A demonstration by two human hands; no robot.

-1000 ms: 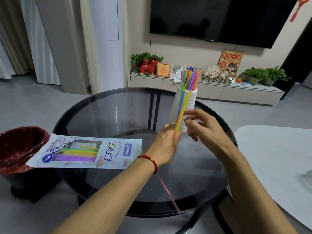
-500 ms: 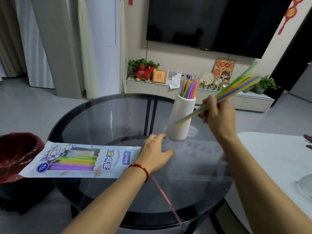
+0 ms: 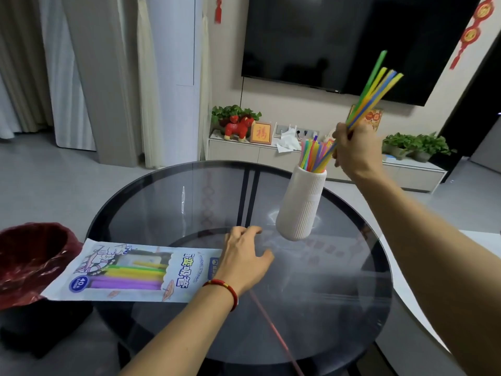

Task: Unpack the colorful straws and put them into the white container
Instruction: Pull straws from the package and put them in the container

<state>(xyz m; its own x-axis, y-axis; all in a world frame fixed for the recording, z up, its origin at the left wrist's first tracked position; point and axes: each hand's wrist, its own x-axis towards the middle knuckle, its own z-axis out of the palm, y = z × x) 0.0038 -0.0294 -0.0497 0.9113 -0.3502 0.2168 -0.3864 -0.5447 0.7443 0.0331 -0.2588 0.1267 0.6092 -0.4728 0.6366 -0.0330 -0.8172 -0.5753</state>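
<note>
A white ribbed container (image 3: 301, 204) stands on the round glass table (image 3: 339, 294) and holds several colourful straws (image 3: 311, 153). My right hand (image 3: 355, 150) grips a bundle of green, yellow and blue straws (image 3: 375, 85), tilted up to the right, with their lower ends at the container's mouth. My left hand (image 3: 244, 259) rests on the glass with relaxed fingers, next to the straw package (image 3: 130, 270). The package lies flat at the table's left and shows purple, yellow and green straws inside. A single pink straw (image 3: 273, 329) lies on the glass near the front.
A dark red bin (image 3: 29, 259) stands left of the table, under the package's end. A white table (image 3: 488, 240) is at the right. Behind are a low cabinet (image 3: 238, 151) with plants and ornaments, a wall television (image 3: 352, 36) and curtains.
My right hand has lifted the straw bundle from in front of the container to above it, and brought its lower ends to the mouth. My left hand let go and rests on the glass.
</note>
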